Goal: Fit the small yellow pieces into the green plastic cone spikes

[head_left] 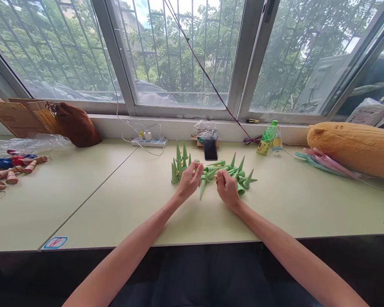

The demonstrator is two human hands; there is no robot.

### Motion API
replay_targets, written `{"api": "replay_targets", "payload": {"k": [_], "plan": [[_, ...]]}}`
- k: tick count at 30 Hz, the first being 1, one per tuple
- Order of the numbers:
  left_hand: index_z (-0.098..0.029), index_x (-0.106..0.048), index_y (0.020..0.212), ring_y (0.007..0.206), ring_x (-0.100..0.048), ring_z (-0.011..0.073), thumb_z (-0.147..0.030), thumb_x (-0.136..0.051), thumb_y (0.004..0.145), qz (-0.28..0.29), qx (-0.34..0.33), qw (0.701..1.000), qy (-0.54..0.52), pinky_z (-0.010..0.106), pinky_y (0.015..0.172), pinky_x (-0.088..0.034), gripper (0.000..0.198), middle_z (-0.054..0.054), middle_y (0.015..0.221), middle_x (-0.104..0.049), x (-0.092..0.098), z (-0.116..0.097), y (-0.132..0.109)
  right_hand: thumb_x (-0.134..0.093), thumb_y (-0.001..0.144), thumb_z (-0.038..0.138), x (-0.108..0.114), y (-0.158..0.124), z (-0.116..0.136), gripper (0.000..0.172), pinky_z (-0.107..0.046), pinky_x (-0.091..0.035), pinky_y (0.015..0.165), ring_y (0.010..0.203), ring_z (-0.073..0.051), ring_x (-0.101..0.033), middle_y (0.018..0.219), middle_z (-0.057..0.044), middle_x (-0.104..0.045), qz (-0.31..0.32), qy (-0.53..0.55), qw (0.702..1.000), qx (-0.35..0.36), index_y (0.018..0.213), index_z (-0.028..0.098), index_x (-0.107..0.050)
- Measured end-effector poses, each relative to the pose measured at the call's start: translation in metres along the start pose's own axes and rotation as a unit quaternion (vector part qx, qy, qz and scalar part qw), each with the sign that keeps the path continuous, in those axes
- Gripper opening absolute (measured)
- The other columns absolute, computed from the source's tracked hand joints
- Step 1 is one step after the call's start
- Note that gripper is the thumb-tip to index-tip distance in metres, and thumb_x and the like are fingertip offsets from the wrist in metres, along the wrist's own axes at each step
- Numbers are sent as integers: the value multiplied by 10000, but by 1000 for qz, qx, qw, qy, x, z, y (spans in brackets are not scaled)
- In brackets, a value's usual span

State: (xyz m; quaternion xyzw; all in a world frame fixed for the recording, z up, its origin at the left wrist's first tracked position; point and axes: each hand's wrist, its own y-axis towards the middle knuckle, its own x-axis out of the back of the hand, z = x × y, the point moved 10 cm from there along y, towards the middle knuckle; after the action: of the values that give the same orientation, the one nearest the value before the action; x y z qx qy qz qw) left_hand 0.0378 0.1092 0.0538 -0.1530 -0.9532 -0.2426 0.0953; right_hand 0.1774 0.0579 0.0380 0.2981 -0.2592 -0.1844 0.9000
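My left hand [190, 181] is closed in a pinch over the table, with its fingertips close to a green cone-shaped plastic spike [203, 186]. Whether the fingers hold that spike or something small, I cannot make out. Facing it, my right hand [228, 187] is curled closed, with a tiny pale bit at its fingertips that is too small to name. Several green spikes [184, 150] stand point up beyond my left hand. A loose heap of more green spikes [240, 172] lies behind and to the right of my right hand, some tilted, some on their sides.
A dark phone [210, 149] leans at the back. Behind stand a power strip [149, 142] and a green-capped bottle [267, 138]. Wooden toys [13, 175] and a brown plush [75, 125] lie left, an orange plush [355, 147] right. The table [115, 213] ends before me.
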Motion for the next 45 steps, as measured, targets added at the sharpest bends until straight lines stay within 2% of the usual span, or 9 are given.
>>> {"api": "replay_targets", "payload": {"k": [3, 6, 10, 13, 21, 27, 33, 40, 45], "plan": [[-131, -551, 563, 384, -445, 60, -598, -382, 920, 16, 24, 998, 47, 190, 411, -351, 612, 2, 490, -515, -3, 2, -1, -303, 994, 459, 1, 0, -1, 369, -243, -331, 497, 459, -108, -405, 575, 30, -470, -6, 8, 1000, 0, 743, 215, -418], [-131, -527, 438, 349, -424, 61, -625, -350, 917, 66, 50, 995, 61, 198, 414, -347, 711, 14, 403, -483, -14, 9, -3, -315, 991, 457, 2, 0, -1, 353, -246, -337, 502, 453, -111, -397, 565, 39, -451, -9, 20, 1000, 1, 745, 220, -404], [-114, -616, 541, 335, -428, 63, -654, -354, 901, 129, 88, 988, 13, 201, 396, -342, 700, 20, 440, -535, -28, 19, -7, -319, 987, 466, 1, 1, 1, 345, -250, -346, 512, 462, -119, -411, 554, 41, -451, 0, 19, 1000, 2, 764, 221, -418], [-106, -648, 641, 351, -443, 67, -664, -372, 890, 150, 104, 983, -16, 198, 382, -338, 670, 19, 488, -563, -34, 23, -9, -310, 987, 475, 1, 1, 2, 348, -249, -349, 519, 461, -119, -415, 552, 42, -461, 8, 10, 1000, 3, 787, 218, -434], [-130, -574, 643, 366, -451, 64, -617, -442, 888, 173, 69, 982, -31, 184, 396, -346, 561, -15, 465, -511, -37, 12, -10, -293, 996, 462, -1, 0, 2, 323, -255, -350, 526, 472, -124, -432, 574, 39, -472, 21, 20, 1000, 3, 815, 222, -411], [-137, -557, 692, 433, -471, 65, -556, -539, 859, 162, 39, 986, -10, 191, 408, -345, 452, -7, 586, -541, -34, 5, -11, -277, 1002, 454, 0, 0, 3, 330, -259, -346, 522, 466, -123, -408, 555, 49, -434, 20, 16, 1000, 6, 800, 223, -398], [-138, -553, 723, 446, -386, 39, -505, -644, 801, 128, -43, 989, 57, 191, 408, -323, 386, -19, 639, -527, -29, 0, -9, -269, 1003, 454, 0, 1, 1, 349, -271, -355, 518, 474, -129, -410, 564, 36, -441, 18, 28, 999, 1, 756, 231, -375], [-139, -588, 721, 519, -467, 51, -483, -630, 829, 90, -126, 981, 115, 185, 474, -411, 363, 8, 739, -567, -25, -7, -8, -280, 998, 467, -3, 1, -5, 368, -272, -339, 498, 459, -129, -424, 550, 28, -458, 25, 26, 999, -12, 740, 229, -392], [-154, -641, 811, 532, -440, 56, -473, -613, 847, 77, -140, 979, 126, 186, 487, -398, 322, 22, 788, -575, -22, -10, -8, -281, 994, 484, -2, 1, -4, 394, -262, -317, 493, 450, -116, -395, 548, 33, -450, 24, 14, 1000, -7, 707, 228, -367]]}}
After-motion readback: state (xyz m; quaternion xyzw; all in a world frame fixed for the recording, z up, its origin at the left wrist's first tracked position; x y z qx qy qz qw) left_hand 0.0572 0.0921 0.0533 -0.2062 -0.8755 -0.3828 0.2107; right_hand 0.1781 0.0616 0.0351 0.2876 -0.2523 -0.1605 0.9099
